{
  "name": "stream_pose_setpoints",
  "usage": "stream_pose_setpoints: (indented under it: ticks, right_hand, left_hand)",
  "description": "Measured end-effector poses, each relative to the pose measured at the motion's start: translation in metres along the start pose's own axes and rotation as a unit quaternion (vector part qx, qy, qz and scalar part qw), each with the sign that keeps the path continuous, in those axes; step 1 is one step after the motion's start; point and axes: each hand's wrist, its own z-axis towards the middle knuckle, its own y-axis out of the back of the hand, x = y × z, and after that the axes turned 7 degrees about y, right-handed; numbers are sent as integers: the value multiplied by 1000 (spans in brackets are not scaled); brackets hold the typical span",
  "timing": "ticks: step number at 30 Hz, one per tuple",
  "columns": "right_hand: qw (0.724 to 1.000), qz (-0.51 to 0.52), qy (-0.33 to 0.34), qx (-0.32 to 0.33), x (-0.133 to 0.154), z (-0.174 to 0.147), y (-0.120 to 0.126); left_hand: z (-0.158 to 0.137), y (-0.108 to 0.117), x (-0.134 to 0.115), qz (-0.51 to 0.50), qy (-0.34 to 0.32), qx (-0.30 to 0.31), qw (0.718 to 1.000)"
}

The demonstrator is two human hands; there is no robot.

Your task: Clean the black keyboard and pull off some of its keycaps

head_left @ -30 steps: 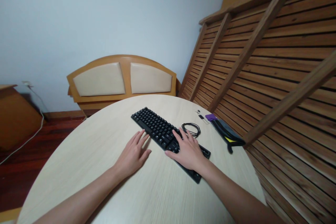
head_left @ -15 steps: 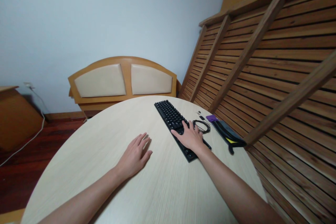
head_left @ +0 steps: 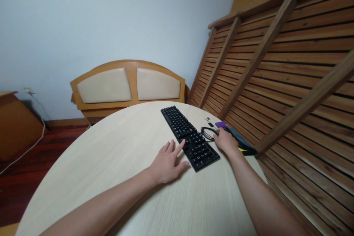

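A black keyboard (head_left: 190, 136) lies slantwise on the round pale table (head_left: 116, 147), keys up. My left hand (head_left: 170, 162) is at its near left edge with fingers spread. The index fingertip reaches the keys and the thumb points at the lower edge; nothing is held. Past the keyboard's right side, my right hand (head_left: 226, 142) has its fingers closed at the coiled black cable (head_left: 206, 132), at the coil's right end. The fingertips are partly hidden behind the hand. Just beyond that hand lies a dark pouch (head_left: 243, 143) with a yellow patch, partly covered by it.
A purple cloth-like item (head_left: 220, 124) lies by the pouch. Small dark items (head_left: 210, 124) sit near the table's far right edge. A slatted wooden panel (head_left: 276, 92) leans along the right side. A padded headboard (head_left: 127, 84) stands behind the table.
My right hand has left the keyboard and moved right to the coiled cable. My left hand has moved right from the bare tabletop to the keyboard's edge.
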Motion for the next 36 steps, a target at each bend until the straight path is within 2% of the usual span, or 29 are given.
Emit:
stream_pose_setpoints:
  ticks: [5, 10, 20, 31, 36]
  right_hand:
    - [999, 34, 15, -35, -5, 5, 1]
    - [995, 47, 27, -84, -12, 6, 11]
    - [988, 19, -11, -151, -31, 4, 22]
    - [985, 14, -49, -165, -51, 11, 11]
    - [986, 7, -54, -155, -52, 9, 7]
  left_hand:
    - [31, -14, -18, -25, 46, 0, 999]
    - [46, -23, -21, -30, 37, 0, 999]
    - [77, -22, -37, -37, 5, 52, 998]
    - [96, -30, -44, -29, -31, 44, 998]
    - [91, -29, -37, -18, -41, 41, 998]
